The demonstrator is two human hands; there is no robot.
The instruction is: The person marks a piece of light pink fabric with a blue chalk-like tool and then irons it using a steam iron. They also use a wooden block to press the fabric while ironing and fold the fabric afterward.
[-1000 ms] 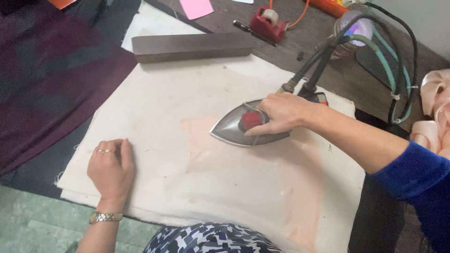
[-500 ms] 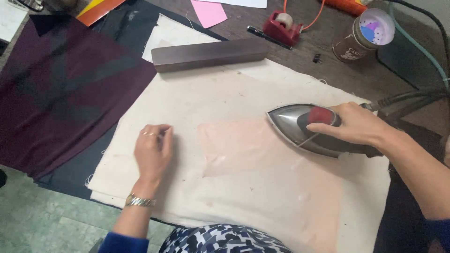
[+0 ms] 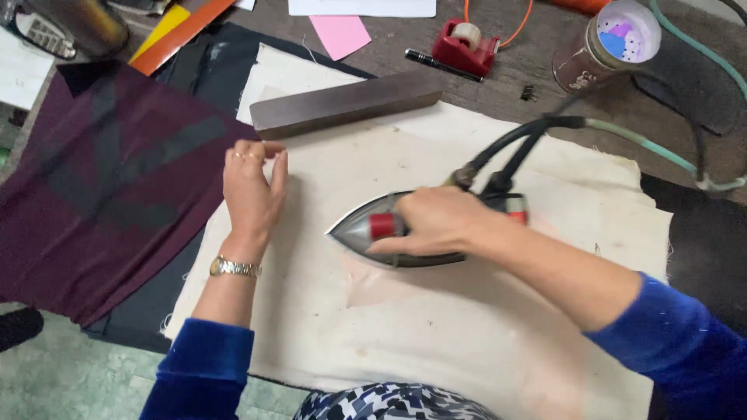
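Item, as I logged it: iron [image 3: 412, 229], gripped in my right hand [image 3: 440, 222], had slid left off most of the pink patch [image 3: 389, 284] toward my left hand [image 3: 253, 187], flat and empty on the cloth [image 3: 467, 342].

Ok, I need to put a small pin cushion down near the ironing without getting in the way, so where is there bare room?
Free: the cream cloth near the body, below the iron and right hand; also its far right part under the green hose. Crowded: the top edge, with the dark wooden block, tape dispenser, pen and tin. The left hand rests at the cloth's left edge.
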